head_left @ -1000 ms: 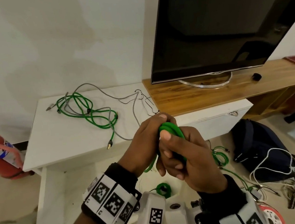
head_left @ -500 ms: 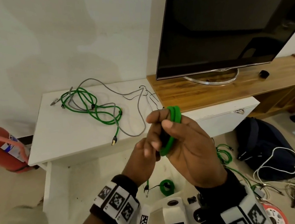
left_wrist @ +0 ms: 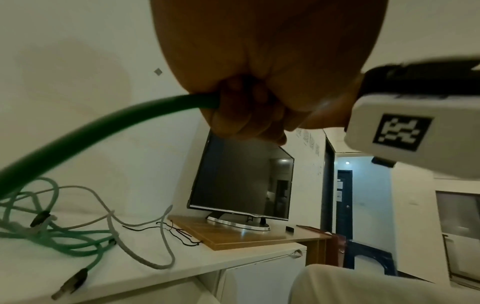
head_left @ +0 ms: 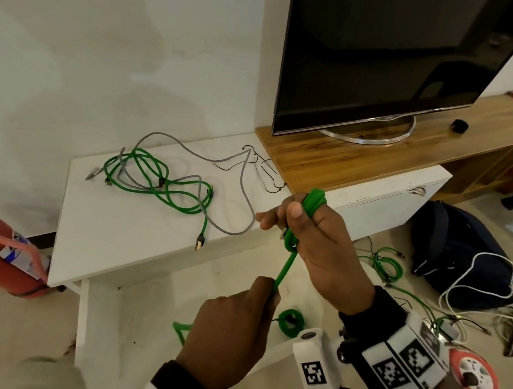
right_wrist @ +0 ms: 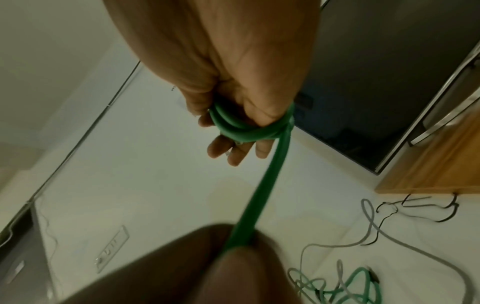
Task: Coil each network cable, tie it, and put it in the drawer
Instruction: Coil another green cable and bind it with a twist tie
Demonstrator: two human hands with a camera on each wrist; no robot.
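Observation:
My right hand [head_left: 309,230] holds a small coil of green network cable [head_left: 313,203] in front of the white cabinet, its fingers curled round the loops [right_wrist: 233,125]. A taut end of that cable [head_left: 283,271] runs down to my left hand [head_left: 244,319], which grips it in a fist [left_wrist: 249,107]. The end crosses round the coil [right_wrist: 283,127]. A loose green cable [head_left: 167,186] and a grey cable [head_left: 242,192] lie tangled on the white cabinet top [head_left: 112,231]. Below my hands the open white drawer [head_left: 110,315] holds a tied green coil [head_left: 290,322].
A television [head_left: 391,43] stands on a wooden shelf [head_left: 370,159] at the right. Thin black ties [head_left: 266,175] lie near the shelf edge. A red fire extinguisher [head_left: 3,256] stands at the left. A dark backpack [head_left: 458,248], more cables [head_left: 385,266] and a red spool [head_left: 472,374] lie on the floor.
My left hand has drawn down and away from the coil, pulling the free cable end taut. The right hand has stayed up with the coil.

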